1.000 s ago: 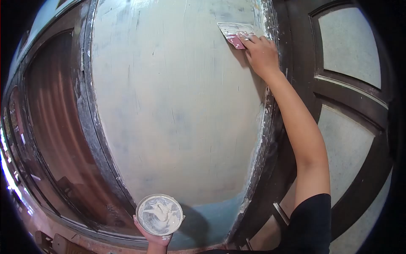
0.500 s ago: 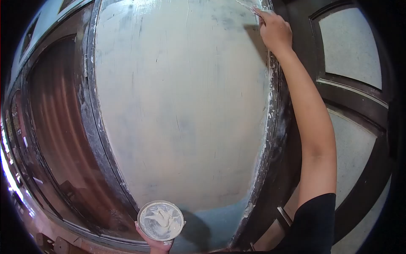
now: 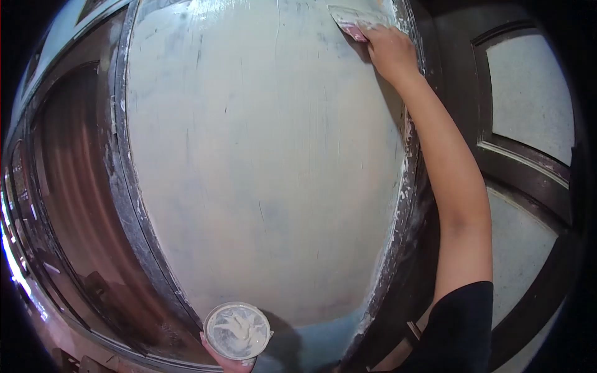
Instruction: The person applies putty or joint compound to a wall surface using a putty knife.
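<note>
High on the right, my right hand (image 3: 393, 53) grips a putty knife (image 3: 354, 25) with a pinkish, smeared body. Its blade is against the upper right of a flat wall panel (image 3: 261, 155) coated in off-white putty. At the bottom, my left hand (image 3: 233, 362) is wrapped under a round tub (image 3: 214, 320), tilted so its inside faces me. A whitish dollop of putty (image 3: 241, 332) lies in it. The fingers beneath the tub are mostly hidden.
Dark frame strips with pale smears (image 3: 398, 211) border the panel. Along its foot runs a bluish uncoated band (image 3: 323, 339). A dark-framed window with a reddish-brown curtain (image 3: 78, 180) stands on the left, dark woodwork with pale panels (image 3: 528, 81) on the right.
My right hand has moved slightly left and down, and more of the putty knife shows, turned flatter to the panel. The view has shifted a little; the tub stays in my left hand.
</note>
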A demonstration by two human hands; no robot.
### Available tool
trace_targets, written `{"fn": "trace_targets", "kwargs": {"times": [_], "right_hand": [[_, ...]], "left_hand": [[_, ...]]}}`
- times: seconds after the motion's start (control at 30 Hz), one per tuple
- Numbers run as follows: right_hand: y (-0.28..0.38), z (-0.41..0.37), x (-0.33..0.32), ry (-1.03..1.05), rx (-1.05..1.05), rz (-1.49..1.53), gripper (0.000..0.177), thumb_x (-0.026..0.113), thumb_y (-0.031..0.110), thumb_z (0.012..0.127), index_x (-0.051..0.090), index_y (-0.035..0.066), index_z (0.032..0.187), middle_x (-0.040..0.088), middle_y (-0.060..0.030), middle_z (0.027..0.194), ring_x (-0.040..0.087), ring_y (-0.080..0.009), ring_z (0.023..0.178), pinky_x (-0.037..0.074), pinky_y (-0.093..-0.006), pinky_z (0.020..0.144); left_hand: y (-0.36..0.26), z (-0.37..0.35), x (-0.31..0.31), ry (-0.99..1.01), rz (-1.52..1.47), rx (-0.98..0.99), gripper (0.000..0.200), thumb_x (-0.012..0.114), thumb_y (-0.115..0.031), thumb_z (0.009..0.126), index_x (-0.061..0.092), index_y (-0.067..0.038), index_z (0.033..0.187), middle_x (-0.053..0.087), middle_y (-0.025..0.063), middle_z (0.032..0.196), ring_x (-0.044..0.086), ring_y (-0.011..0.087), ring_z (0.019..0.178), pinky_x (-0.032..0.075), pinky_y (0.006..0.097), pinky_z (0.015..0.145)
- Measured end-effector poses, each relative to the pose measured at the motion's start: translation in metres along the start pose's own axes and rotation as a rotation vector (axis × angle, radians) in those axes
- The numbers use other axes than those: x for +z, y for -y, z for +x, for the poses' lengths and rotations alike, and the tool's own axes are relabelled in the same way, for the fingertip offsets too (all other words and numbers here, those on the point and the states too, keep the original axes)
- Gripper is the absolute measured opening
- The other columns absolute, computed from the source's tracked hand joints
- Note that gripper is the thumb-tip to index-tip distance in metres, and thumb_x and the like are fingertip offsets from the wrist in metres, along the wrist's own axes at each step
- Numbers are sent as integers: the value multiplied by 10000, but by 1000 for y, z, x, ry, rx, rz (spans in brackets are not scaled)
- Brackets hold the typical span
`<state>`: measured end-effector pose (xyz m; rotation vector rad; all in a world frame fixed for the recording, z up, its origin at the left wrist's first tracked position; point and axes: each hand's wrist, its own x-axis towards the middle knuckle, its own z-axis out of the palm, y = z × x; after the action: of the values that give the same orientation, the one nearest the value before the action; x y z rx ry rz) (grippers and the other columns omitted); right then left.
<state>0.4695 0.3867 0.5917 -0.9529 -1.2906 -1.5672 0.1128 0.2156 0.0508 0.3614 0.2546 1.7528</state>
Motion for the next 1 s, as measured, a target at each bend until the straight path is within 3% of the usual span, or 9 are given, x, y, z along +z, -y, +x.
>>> {"fn": "trace_targets", "kwargs": {"times": [0.07,0.13,0.17,0.57,0.67,0.7,0.77,0.9,1.0], "right_hand": [[-3,-31,-13,28,-71,-76,291,569,156,867,657,194,1142,659,-31,1033,610,-266,945,460,-410,843],[-1,-59,-22,54,-115,-32,329,594,130,846,651,197,1163,658,-27,1045,607,-250,941,457,-400,842],[0,-69,-24,36,-111,-22,374,606,109,830,641,210,1189,656,-9,1060,603,-233,945,451,-394,836],[-13,65,-24,-243,144,226,306,487,128,855,713,135,1061,668,-181,1065,623,-365,1017,471,-435,898],[12,62,-31,71,286,318,309,479,138,872,706,151,1081,659,-198,1071,615,-368,1038,470,-426,898],[15,55,-29,50,264,328,299,483,156,881,701,169,1085,659,-204,1060,619,-370,1026,475,-433,881],[12,29,-19,115,181,148,315,533,146,869,663,202,1151,657,-136,1046,610,-331,997,482,-429,862],[5,-35,-7,77,-13,3,347,604,125,825,638,161,1168,655,-52,1092,602,-287,935,500,-428,842],[11,-68,-20,65,-42,59,422,642,101,807,626,201,1217,628,-35,1127,592,-285,936,491,-402,839]], "left_hand": [[5,9,-10,-10,-42,-16,804,368,-753,823,456,-178,1378,464,85,1411,461,365,1258,372,599,1029],[8,7,2,-13,663,405,788,367,-738,833,456,-174,1377,464,86,1410,463,362,1257,378,589,1029],[-3,-7,29,9,-99,-82,781,360,-733,840,457,-175,1377,464,86,1410,463,363,1258,377,588,1029],[-2,5,27,36,-69,-128,832,359,-766,811,433,-179,1396,454,85,1412,449,356,1272,371,586,1034],[12,4,3,168,1266,952,830,381,-742,827,342,-183,1439,405,94,1439,434,332,1286,369,542,1055],[8,4,-2,165,1270,947,830,381,-742,827,342,-183,1439,405,94,1439,434,332,1286,369,542,1055],[-13,-2,11,119,-8,-80,815,409,-670,874,173,-187,1486,346,125,1463,428,304,1292,356,528,1073],[-11,4,-25,151,793,464,790,363,-720,858,338,-190,1443,394,91,1453,432,333,1289,363,540,1063],[-20,3,7,104,307,124,790,346,-735,840,413,-183,1400,425,81,1431,439,336,1279,371,551,1047]]}}
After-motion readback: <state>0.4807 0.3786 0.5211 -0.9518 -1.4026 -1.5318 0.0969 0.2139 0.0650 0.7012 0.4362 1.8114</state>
